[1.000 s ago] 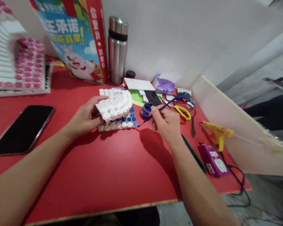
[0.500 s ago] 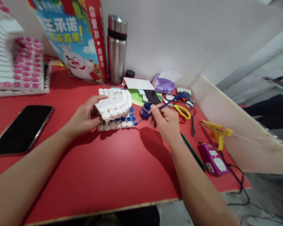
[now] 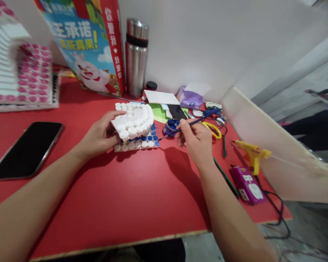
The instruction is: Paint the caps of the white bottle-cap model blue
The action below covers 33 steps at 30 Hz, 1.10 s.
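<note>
"So, where's the model (image 3: 133,125)?"
"On the worktop (image 3: 125,203), with the left hand's (image 3: 98,134) grip pinching its left side."
"And the right hand (image 3: 197,141)?"
"Its grip pinches the brush (image 3: 202,117), whose tip is at a blue disc (image 3: 156,143) on the model's near right corner; I can't tell whether they touch. The pot (image 3: 167,128) stands just behind the brush."

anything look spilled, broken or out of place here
I see no spill or breakage on the table. The one untidy thing is the black cord by the purple box: it trails past the table's edge, where it might snag. The open blue jar near the right hand looks fine.
</note>
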Tool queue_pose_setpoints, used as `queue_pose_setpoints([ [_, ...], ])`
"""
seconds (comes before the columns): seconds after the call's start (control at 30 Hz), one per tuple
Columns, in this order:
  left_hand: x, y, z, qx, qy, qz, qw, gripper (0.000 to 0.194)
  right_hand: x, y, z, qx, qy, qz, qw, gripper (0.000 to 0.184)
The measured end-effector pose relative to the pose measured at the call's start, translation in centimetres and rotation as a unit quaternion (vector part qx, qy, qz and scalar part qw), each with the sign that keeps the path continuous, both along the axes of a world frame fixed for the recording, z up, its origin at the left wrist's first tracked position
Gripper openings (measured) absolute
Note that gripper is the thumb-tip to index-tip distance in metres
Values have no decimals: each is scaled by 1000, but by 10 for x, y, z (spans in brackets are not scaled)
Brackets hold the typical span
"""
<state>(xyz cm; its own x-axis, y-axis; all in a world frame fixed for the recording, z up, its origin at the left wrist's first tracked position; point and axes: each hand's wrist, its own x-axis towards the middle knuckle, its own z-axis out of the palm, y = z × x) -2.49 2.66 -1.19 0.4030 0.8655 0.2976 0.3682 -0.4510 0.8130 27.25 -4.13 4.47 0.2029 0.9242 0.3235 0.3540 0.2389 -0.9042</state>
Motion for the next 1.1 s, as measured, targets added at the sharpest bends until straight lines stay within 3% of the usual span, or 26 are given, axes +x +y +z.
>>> queue_pose_setpoints([
  [0.1, 0, 0, 0, -2, -3, 0, 1000, 67, 0, 0, 0, -6, 0, 21, 1000, 41],
  [0.27, 0, 1, 0, -1, -4, -2, 1000, 68, 0, -1, 1, 4, -17, -5, 1000, 41],
  [0.4, 1, 0, 1, 0, -15, -1, 1000, 68, -1, -2, -1, -4, -23, 26, 999, 41],
  [1.1, 0, 0, 2, -5, -13, -1, 1000, 68, 0, -3, -3, 24, -81, 6, 996, 44],
])
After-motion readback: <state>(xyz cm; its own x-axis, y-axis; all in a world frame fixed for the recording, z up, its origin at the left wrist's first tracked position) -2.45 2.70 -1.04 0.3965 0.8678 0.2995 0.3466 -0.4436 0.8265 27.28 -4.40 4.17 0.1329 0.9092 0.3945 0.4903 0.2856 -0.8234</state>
